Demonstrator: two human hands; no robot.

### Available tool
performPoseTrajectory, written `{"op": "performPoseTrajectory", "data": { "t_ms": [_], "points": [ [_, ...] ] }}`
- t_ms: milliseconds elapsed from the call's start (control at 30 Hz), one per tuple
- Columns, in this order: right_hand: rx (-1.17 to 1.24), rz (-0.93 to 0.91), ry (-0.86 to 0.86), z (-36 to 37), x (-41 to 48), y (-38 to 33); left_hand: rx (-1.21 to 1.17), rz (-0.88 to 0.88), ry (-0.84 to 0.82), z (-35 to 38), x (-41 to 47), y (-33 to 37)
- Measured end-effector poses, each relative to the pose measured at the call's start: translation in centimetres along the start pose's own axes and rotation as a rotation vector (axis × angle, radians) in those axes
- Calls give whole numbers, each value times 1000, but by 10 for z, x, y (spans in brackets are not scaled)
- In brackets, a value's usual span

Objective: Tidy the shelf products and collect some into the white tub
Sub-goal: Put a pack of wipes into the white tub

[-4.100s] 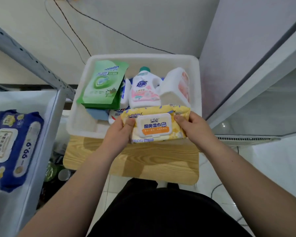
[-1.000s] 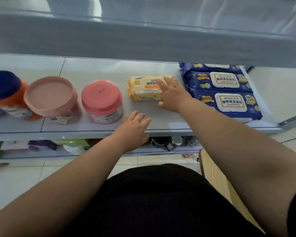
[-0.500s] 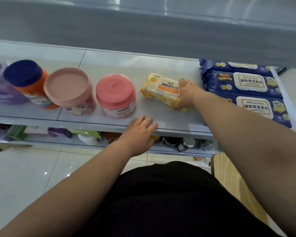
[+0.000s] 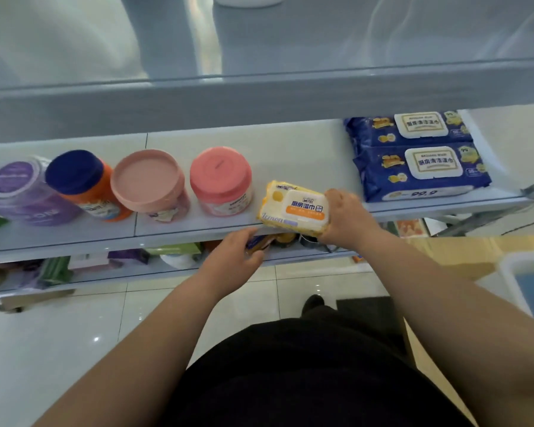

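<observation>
Shelf [image 4: 290, 149] front: right hand [image 4: 342, 217] grasps yellow wipes pack [image 4: 293, 211]; left hand [image 4: 235, 254] relaxed; white tub [image 4: 506, 272] cropped

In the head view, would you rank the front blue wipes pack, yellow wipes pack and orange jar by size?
1. front blue wipes pack
2. orange jar and yellow wipes pack: too alike to rank

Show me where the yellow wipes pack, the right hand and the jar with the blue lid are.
yellow wipes pack [image 4: 302, 206], head view, on its white flip lid.
right hand [image 4: 342, 217], head view, on the back of the hand.
jar with the blue lid [image 4: 80, 180], head view, on the lid's top.
</observation>
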State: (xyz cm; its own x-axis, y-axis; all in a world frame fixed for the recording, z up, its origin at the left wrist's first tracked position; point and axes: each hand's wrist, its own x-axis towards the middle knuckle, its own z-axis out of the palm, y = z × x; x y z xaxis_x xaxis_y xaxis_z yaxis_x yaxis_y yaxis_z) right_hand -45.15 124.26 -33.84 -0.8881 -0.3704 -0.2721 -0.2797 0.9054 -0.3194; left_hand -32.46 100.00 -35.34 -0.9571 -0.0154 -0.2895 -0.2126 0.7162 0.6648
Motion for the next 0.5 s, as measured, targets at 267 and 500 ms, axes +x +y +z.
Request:
{"op": "performPoseTrajectory", "data": {
  "t_ms": [267, 500],
  "points": [
    [92, -176, 31, 5, -115, -58, -956, -367, -102, -35, -57, -15],
    [442, -155, 59, -4, -169, -91, -1331, -294, -122, -51, -98, -7]
  ]
}}
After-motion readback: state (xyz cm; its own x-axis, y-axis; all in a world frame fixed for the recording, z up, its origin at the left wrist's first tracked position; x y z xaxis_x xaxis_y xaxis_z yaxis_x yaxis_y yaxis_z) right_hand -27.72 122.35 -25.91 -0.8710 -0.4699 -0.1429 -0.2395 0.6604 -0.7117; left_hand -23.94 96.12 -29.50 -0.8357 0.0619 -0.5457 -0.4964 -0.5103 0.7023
